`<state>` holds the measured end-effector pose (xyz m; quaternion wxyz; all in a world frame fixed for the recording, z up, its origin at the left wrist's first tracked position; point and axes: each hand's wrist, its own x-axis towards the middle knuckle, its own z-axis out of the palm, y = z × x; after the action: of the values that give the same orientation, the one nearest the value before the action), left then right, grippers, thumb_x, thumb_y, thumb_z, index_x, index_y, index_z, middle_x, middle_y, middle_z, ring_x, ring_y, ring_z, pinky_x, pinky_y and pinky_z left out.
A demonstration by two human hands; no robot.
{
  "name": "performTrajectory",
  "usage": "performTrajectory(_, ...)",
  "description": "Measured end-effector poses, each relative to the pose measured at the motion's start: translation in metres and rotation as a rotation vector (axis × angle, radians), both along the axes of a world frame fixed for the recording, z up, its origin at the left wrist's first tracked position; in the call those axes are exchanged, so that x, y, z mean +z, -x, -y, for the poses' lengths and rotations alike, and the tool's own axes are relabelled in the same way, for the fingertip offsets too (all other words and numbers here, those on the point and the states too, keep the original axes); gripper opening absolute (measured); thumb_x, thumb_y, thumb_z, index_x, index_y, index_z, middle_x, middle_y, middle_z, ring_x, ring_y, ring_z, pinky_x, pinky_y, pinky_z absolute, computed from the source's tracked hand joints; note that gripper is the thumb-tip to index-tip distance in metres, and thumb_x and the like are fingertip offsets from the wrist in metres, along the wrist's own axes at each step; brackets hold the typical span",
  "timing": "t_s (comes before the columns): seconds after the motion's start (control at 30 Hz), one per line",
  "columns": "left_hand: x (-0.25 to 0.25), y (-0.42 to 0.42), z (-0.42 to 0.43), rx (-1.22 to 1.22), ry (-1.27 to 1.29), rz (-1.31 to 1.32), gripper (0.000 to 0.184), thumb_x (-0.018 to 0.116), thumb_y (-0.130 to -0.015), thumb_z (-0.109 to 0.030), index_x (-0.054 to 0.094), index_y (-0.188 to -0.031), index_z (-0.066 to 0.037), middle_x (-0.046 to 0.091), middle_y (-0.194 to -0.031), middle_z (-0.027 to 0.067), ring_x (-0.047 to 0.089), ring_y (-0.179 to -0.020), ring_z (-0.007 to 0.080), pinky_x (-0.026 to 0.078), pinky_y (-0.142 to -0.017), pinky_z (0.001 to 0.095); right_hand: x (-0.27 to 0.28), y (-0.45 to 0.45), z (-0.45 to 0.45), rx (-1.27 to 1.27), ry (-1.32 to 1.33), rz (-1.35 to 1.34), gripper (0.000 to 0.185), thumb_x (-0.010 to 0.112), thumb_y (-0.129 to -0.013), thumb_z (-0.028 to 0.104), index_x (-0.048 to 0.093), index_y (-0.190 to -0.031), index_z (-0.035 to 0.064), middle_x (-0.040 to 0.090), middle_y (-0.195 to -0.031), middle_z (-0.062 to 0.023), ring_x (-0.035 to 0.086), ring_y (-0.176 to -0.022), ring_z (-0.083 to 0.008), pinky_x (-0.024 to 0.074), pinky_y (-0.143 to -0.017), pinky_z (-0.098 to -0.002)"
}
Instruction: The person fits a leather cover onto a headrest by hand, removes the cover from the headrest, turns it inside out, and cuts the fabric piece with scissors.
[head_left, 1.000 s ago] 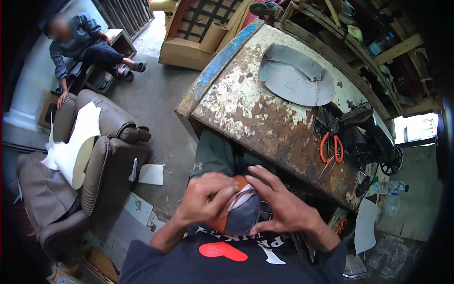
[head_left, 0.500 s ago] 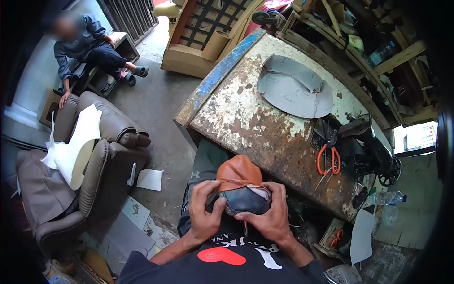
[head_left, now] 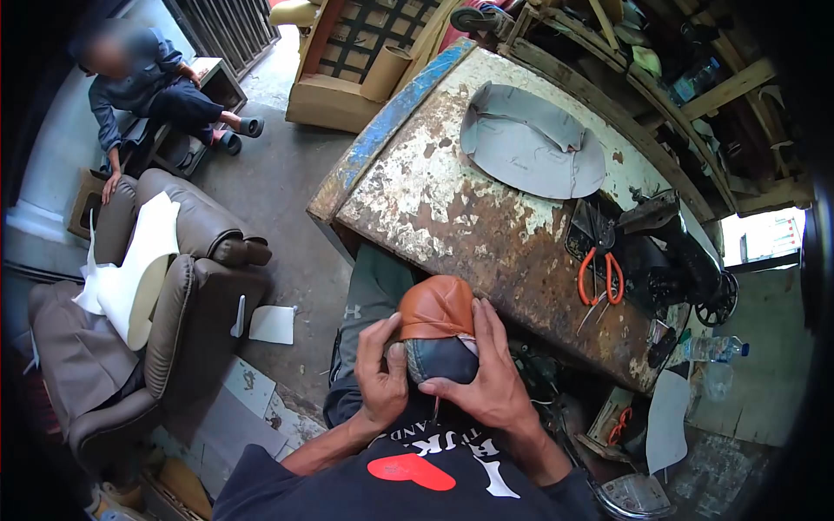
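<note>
Close to my chest I hold a rounded dark grey pad point(head_left: 441, 359), with an orange-brown leather cover point(head_left: 437, 308) stretched over its far part. My left hand point(head_left: 382, 372) is closed around the left side, its fingertips on the cover's edge and its thumb beside the dark part. My right hand point(head_left: 491, 378) grips the right side, fingers along the cover and thumb pressed across the near end of the pad. A strip of light material shows at the cover's right edge. A thin stick-like piece hangs below the pad; what it is I cannot make out.
A worn workbench point(head_left: 417, 208) carries a grey patterned sheet point(head_left: 539, 156), orange-handled pliers point(head_left: 599, 276) and a black sewing machine point(head_left: 682, 252). A brown armchair point(head_left: 200, 286) stands left, a seated person point(head_left: 139, 87) behind it. A plastic bottle point(head_left: 717, 349) is at right.
The leather cover now looks smoother and sits straighter over the pad, its edge less bunched. My right hand has shifted left and its fingers reach further up the cover. The view has tilted slightly.
</note>
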<state>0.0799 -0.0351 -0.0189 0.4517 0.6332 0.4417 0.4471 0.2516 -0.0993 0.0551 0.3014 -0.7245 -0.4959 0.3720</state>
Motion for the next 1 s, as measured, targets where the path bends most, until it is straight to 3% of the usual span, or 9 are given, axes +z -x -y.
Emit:
performTrajectory(0.2, -0.003, -0.004, -0.007, -0.059, 0.028, 0.013, 0.032, 0.059, -0.106, -0.016, 0.063, -0.133, 0.001, 0.063, -0.129, 0.0204, 0.062, -0.121, 0.033, 0.048, -0.105, 0.0393, 0.002, -0.013, -0.009, 0.104, 0.111, 0.031, 0.138, 0.089, -0.073, 0.062, 0.011, -0.163, -0.0087, 0.016, -0.167, -0.0361, 0.023, -0.156, -0.0472, 0.0306, -0.125, -0.0453)
performTrajectory(0.27, -0.006, -0.01, -0.008, -0.071, 0.076, 0.173, 0.035, 0.058, -0.106, -0.013, 0.059, -0.136, 0.004, 0.061, -0.127, 0.0214, 0.06, -0.123, 0.0329, 0.047, -0.107, 0.0382, 0.001, -0.006, -0.011, 0.079, 0.106, 0.109, 0.13, 0.089, -0.076, 0.055, 0.013, -0.164, -0.0037, 0.023, -0.166, -0.0324, 0.031, -0.153, -0.0467, 0.0356, -0.123, -0.0471)
performTrajectory(0.37, -0.014, -0.018, -0.015, -0.048, 0.037, 0.119, 0.031, 0.049, -0.105, -0.014, 0.058, -0.126, 0.006, 0.059, -0.119, 0.0196, 0.059, -0.113, 0.031, 0.046, -0.102, 0.0392, 0.0, 0.008, -0.016, -0.064, 0.116, 0.024, 0.12, 0.093, -0.075, 0.04, 0.022, -0.162, -0.0021, 0.041, -0.154, -0.0279, 0.044, -0.145, -0.0439, 0.0394, -0.119, -0.047)
performTrajectory(0.47, -0.023, -0.024, -0.024, -0.029, -0.027, 0.069, 0.029, 0.041, -0.106, -0.018, 0.057, -0.112, 0.005, 0.056, -0.11, 0.0171, 0.055, -0.102, 0.0276, 0.044, -0.094, 0.0387, -0.007, 0.016, -0.026, -0.103, 0.08, 0.129, 0.104, 0.091, -0.077, 0.031, 0.031, -0.156, 0.0025, 0.046, -0.144, -0.0243, 0.054, -0.131, -0.047, 0.0496, -0.105, -0.0514)
performTrajectory(0.53, -0.026, -0.027, -0.029, -0.075, -0.027, 0.093, 0.022, 0.042, -0.103, -0.012, 0.056, -0.104, 0.004, 0.055, -0.102, 0.0206, 0.055, -0.09, 0.0348, 0.045, -0.087, 0.0437, -0.008, 0.018, -0.032, -0.141, 0.117, 0.145, 0.099, 0.091, -0.076, 0.028, 0.034, -0.152, 0.0032, 0.048, -0.14, -0.0234, 0.055, -0.128, -0.047, 0.0503, -0.103, -0.0516)
performTrajectory(0.67, -0.043, -0.035, -0.033, -0.115, 0.052, 0.111, 0.02, 0.041, -0.103, -0.011, 0.052, -0.093, 0.003, 0.047, -0.088, 0.0169, 0.047, -0.079, 0.0318, 0.041, -0.076, 0.044, -0.025, 0.019, -0.039, -0.213, 0.107, 0.232, 0.088, 0.091, -0.074, 0.022, 0.039, -0.143, 0.0059, 0.049, -0.132, -0.0214, 0.057, -0.122, -0.0457, 0.0517, -0.098, -0.0512)
performTrajectory(0.87, -0.047, -0.011, -0.048, -0.273, 0.088, 0.128, 0.018, 0.059, -0.097, -0.014, 0.048, -0.096, 0.0, 0.043, -0.088, 0.0139, 0.044, -0.079, 0.0288, 0.039, -0.075, 0.0407, -0.022, 0.018, -0.036, -0.218, 0.126, 0.198, 0.089, 0.094, -0.07, 0.022, 0.042, -0.141, 0.0061, 0.05, -0.132, -0.0205, 0.056, -0.123, -0.0441, 0.0503, -0.102, -0.0501)
performTrajectory(0.97, -0.044, 0.013, -0.08, -0.759, 0.107, 0.122, 0.058, 0.081, -0.085, -0.033, 0.042, -0.115, -0.002, 0.041, -0.104, 0.0112, 0.042, -0.093, 0.0231, 0.039, -0.088, 0.0367, -0.018, 0.016, -0.039, -0.216, 0.163, 0.178, 0.092, 0.095, -0.071, 0.024, 0.041, -0.142, 0.0055, 0.049, -0.135, -0.0214, 0.055, -0.128, -0.0434, 0.0491, -0.105, -0.0493)
performTrajectory(1.0, -0.045, 0.013, -0.082, -0.752, 0.111, 0.125, 0.058, 0.081, -0.085, -0.033, 0.042, -0.115, -0.002, 0.041, -0.104, 0.0112, 0.042, -0.093, 0.0231, 0.039, -0.088, 0.0367, -0.018, 0.015, -0.038, -0.209, 0.167, 0.18, 0.092, 0.095, -0.071, 0.024, 0.041, -0.142, 0.0055, 0.049, -0.135, -0.0214, 0.055, -0.128, -0.0434, 0.0491, -0.105, -0.0493)
